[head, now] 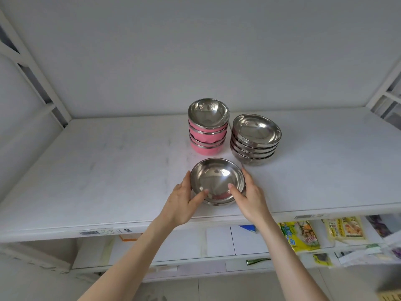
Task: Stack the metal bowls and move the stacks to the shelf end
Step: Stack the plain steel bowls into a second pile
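Metal bowls [217, 181]: left hand [184, 203], right hand [249, 198] grip them
Done: pink stack [207, 135], steel stack [256, 140]
Left: move to shelf [108, 170] end

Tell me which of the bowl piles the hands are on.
The front bowl, nearest the edge of the shelf: the left hand and right hand hold its rim. The pink stack and the steel stack stand behind it, untouched.

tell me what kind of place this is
Likely a storeroom or shop stockroom: a white rack shelf with a handwritten label on its edge, a pink bowl stack and a steel bowl stack kept on it, packaged food on the shelf below.
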Demonstrator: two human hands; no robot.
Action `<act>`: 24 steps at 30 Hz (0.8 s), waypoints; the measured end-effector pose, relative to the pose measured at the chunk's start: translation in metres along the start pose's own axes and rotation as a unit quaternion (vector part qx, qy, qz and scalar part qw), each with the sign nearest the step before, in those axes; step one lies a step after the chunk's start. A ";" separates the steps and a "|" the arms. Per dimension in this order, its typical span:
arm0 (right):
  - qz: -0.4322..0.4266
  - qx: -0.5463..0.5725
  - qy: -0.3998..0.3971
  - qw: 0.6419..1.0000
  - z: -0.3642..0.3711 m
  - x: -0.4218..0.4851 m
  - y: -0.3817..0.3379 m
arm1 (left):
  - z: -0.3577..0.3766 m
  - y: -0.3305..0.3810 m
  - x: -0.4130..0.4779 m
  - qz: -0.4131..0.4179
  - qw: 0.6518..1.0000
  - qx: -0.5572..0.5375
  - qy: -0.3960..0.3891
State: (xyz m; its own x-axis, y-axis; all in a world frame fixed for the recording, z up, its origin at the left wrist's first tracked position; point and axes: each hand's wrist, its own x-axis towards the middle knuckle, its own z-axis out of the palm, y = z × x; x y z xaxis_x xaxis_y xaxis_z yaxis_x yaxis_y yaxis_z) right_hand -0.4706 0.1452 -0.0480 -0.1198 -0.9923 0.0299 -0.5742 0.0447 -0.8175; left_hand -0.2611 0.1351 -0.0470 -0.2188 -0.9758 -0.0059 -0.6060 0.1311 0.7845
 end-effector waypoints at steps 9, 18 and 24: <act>-0.022 0.020 0.012 0.999 -0.032 -0.026 -0.005 | 0.002 0.027 -0.022 0.047 0.999 0.000 -0.015; -0.048 -0.006 0.040 0.998 -0.086 -0.021 -0.003 | 0.023 0.077 -0.024 0.070 0.997 -0.002 0.013; -0.080 0.002 0.044 0.996 -0.127 0.004 -0.002 | 0.042 0.116 -0.005 0.072 0.996 -0.018 0.046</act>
State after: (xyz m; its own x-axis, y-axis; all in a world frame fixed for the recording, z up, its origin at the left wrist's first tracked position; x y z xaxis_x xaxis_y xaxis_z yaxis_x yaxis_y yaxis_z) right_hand -0.5733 0.1555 0.0270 -0.0974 -0.9726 0.2109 -0.5877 -0.1148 -0.8009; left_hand -0.3623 0.1626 0.0178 -0.2302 -0.9593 0.1634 -0.5446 0.2662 0.7954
